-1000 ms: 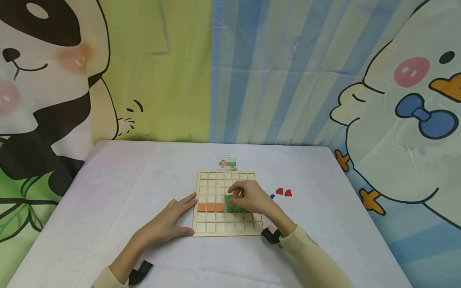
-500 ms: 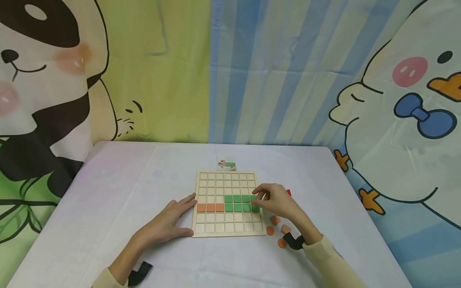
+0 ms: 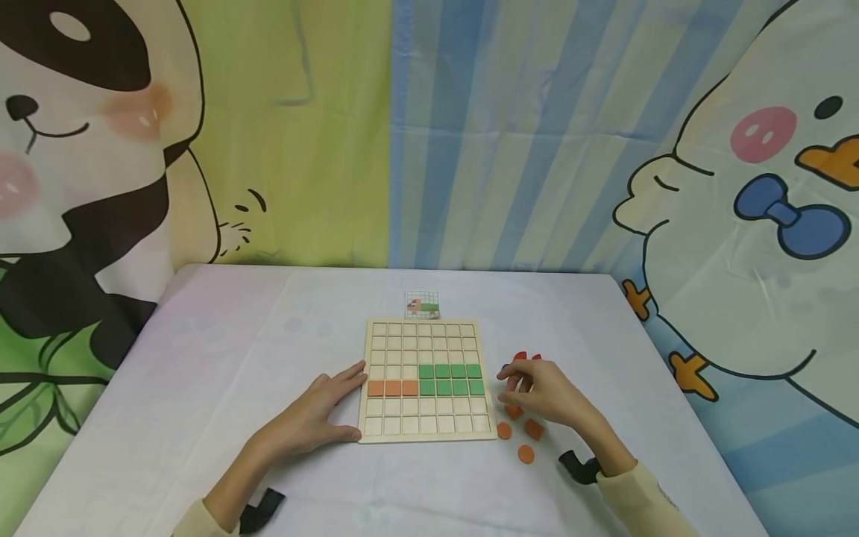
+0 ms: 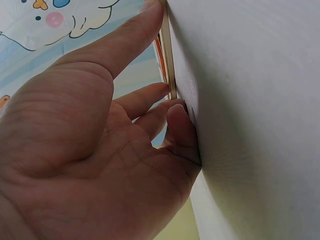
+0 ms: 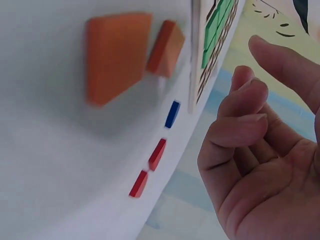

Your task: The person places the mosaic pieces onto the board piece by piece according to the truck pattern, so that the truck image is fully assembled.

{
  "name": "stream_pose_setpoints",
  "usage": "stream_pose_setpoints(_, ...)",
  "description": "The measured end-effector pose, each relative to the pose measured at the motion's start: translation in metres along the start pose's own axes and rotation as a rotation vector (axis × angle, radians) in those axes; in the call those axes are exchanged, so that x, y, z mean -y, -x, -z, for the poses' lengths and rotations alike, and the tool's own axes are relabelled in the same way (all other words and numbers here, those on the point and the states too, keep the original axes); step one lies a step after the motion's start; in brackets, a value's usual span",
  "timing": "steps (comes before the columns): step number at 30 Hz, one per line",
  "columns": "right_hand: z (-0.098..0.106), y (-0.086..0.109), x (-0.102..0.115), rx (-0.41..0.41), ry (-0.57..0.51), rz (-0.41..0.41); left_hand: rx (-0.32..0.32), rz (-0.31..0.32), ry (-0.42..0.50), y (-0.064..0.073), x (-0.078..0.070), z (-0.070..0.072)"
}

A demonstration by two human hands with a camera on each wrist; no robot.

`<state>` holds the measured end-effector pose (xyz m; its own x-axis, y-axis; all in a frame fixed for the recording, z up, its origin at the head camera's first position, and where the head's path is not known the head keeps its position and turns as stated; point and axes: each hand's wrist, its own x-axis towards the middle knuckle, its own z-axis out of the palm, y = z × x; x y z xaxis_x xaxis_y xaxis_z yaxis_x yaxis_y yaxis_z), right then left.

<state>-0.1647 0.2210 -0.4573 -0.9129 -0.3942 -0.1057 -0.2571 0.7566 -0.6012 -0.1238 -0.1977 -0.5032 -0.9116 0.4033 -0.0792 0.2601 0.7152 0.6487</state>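
Note:
A wooden grid board (image 3: 429, 425) lies on the table, bearing a row of orange squares (image 3: 392, 388) and two rows of green squares (image 3: 450, 379). My left hand (image 3: 305, 418) rests beside it, straight fingers and thumb touching its left edge; the left wrist view shows the fingertips against the board's side (image 4: 169, 55). Right of the board, my right hand (image 3: 546, 391) hovers over loose pieces. Its fingers bend loosely, the thumb apart from them, with nothing between. Nearest below are orange squares (image 3: 534, 429); in the right wrist view a blue piece (image 5: 172, 114) and two red pieces (image 5: 157, 154) lie farther off.
Beyond the board's far edge lies a small gridded picture card (image 3: 422, 304). Two orange discs (image 3: 526, 454) sit near the board's lower right corner. A white cloth covers the table (image 3: 295, 306), and printed curtains (image 3: 510, 134) hang behind it.
My right hand has moved from over the green squares rightward off the board, uncovering all the green squares. The left hand stays at the board's edge.

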Motion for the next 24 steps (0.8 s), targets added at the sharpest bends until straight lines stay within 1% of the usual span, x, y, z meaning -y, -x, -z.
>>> stream_pose_setpoints(8, 0.005, 0.009, -0.020, 0.091, -0.008, -0.020, -0.004, -0.006, 0.004, 0.001, 0.000, 0.000)
stream_pose_setpoints(10, 0.006, 0.010, -0.024, 0.109, -0.004, -0.017, -0.004, -0.017, 0.005, 0.002, 0.001, 0.000)
stream_pose_setpoints(17, 0.006, 0.014, -0.036, 0.169, -0.019, -0.037, 0.002, -0.010, -0.001, 0.002, 0.001, -0.001)
stream_pose_setpoints(24, 0.004, 0.013, -0.041, 0.180, -0.042, -0.032, 0.001, -0.023, -0.005, 0.001, 0.001, -0.001)
